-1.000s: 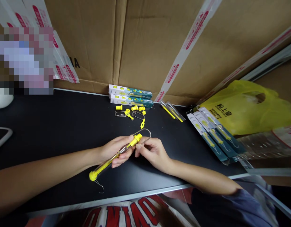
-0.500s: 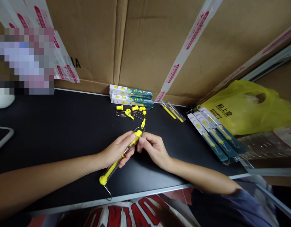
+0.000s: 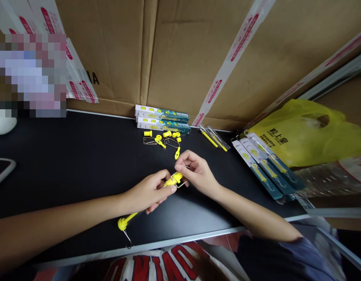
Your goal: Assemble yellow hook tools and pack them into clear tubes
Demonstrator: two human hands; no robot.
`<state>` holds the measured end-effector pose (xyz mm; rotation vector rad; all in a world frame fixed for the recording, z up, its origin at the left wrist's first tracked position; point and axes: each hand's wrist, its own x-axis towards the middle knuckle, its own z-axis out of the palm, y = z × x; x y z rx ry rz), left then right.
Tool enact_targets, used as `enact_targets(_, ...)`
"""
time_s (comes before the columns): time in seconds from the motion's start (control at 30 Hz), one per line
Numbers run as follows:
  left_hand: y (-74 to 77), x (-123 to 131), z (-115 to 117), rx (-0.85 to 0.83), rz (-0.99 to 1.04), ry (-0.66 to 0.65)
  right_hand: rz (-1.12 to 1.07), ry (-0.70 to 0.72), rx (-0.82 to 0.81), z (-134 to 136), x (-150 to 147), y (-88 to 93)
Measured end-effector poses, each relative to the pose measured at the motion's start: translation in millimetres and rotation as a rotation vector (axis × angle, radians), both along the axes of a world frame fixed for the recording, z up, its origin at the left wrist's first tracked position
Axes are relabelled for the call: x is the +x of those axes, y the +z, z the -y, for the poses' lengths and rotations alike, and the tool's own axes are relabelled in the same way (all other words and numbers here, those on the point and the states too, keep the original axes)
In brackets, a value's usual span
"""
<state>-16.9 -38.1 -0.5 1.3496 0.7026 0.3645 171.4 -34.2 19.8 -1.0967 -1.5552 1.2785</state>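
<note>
My left hand (image 3: 149, 191) is closed around a yellow spring scale (image 3: 130, 219) that slants across the black table. A metal hook (image 3: 127, 239) hangs from its lower yellow end, and my fingers hide most of its tube. At the upper yellow cap (image 3: 177, 178), my right hand (image 3: 196, 171) pinches a bent wire loop (image 3: 182, 185), whose ends straddle the cap. Whether those ends sit in the cap, I cannot tell. Just beyond my hands lie loose yellow caps (image 3: 167, 134), wire loops (image 3: 149, 141) and a yellow piece with a hole (image 3: 177, 153).
Two spring scale boxes (image 3: 163, 125) lie against the cardboard wall (image 3: 110, 58). Clear tubes with yellow rods (image 3: 214, 138) are to their right. Several more boxes (image 3: 264, 168) lean by a yellow plastic bag (image 3: 303, 136). A white-edged device (image 3: 4, 171) sits at far left.
The wire loop is now turned across the cap, with my right hand higher and gripping its far side. My left hand has shifted along the scale, whose lower end moved slightly left.
</note>
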Motion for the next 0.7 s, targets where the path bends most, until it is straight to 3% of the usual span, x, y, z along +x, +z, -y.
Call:
enact_targets(0.13,-0.7,-1.6,0.0,0.091,-0.04,0.035,0.2,-0.026,0.272,3.6,5.3,0.9)
enact_targets(0.3,11.3,-4.9,-1.0,0.229,-0.089,0.078,0.408,-0.043,0.595,7.1,8.8,-3.5)
enact_targets(0.4,14.9,-6.3,-3.0,0.273,-0.122,0.074,0.491,0.01,0.728,5.8,10.9,-5.1)
enact_targets(0.57,7.4,-5.6,-6.2,0.183,-0.17,0.041,0.587,0.202,0.922,6.0,10.3,-1.0)
enact_targets(0.7,8.7,-4.8,-5.3,0.221,-0.172,0.057,0.581,0.194,0.961,9.9,6.3,-0.5)
